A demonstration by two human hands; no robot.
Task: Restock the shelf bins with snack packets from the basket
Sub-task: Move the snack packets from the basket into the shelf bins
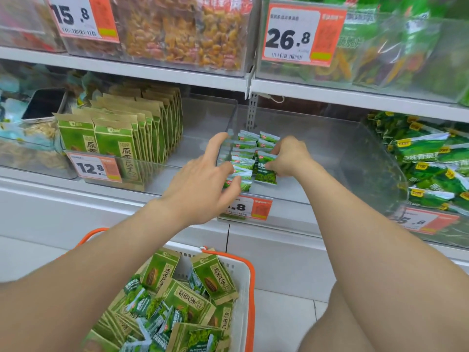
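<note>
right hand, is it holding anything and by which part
Yes: the right hand pinches a small green plastic snack packet by its upper right edge.

White shelf (pixel 76 196) carries clear bins (pixel 330 153) side by side (packets (pixel 247 144) inside).

White metal shelves (pixel 127 68) run across the view in two levels, and a grey slotted upright (pixel 252 110) stands where two sections meet. Orange-and-white price tags (pixel 302 34) hang on the fronts. Below, a plain white base panel (pixel 279 262) meets the floor (pixel 284 318) of pale tiles, all in bright, even light.
</note>
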